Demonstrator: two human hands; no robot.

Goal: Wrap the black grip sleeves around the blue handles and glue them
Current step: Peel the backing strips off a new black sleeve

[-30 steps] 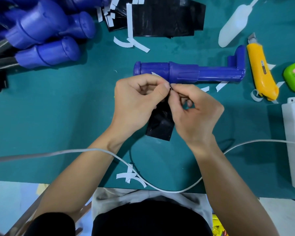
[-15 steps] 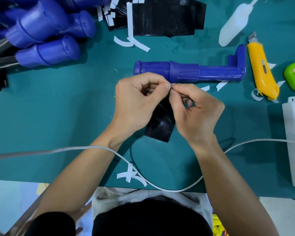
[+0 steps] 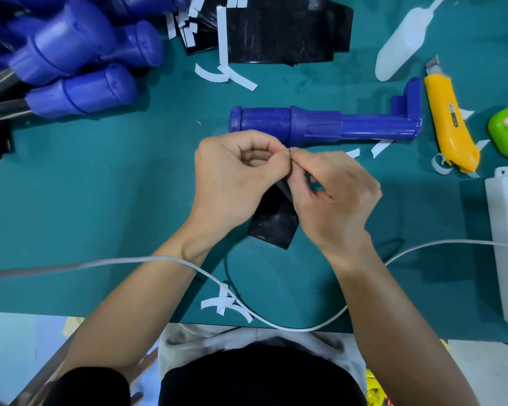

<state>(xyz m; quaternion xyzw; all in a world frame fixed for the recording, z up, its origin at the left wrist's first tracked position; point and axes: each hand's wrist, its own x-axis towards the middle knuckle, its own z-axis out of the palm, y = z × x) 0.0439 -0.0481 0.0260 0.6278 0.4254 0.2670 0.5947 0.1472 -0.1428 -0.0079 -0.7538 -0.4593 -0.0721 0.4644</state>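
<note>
Both the left hand (image 3: 235, 177) and right hand (image 3: 335, 194) pinch the top edge of 1 black grip sleeve (image 3: 273, 224) at mid-table. The blue handle (image 3: 320, 124) lies just beyond them, toward the far edge.

The person's left forearm (image 3: 135, 303) and right forearm (image 3: 393, 317) are bare, and so are the left grip (image 3: 235, 183) and the right grip (image 3: 338, 200). A black sleeve (image 3: 85, 386) covers the left arm from about the elbow upward; the right arm is uncovered as far as the frame shows. The torso wears a plain black top (image 3: 261, 379). Beyond it, at the bench edge, lies a band of pale grey cloth (image 3: 247, 336), creased and marked with darker smudges.
</note>
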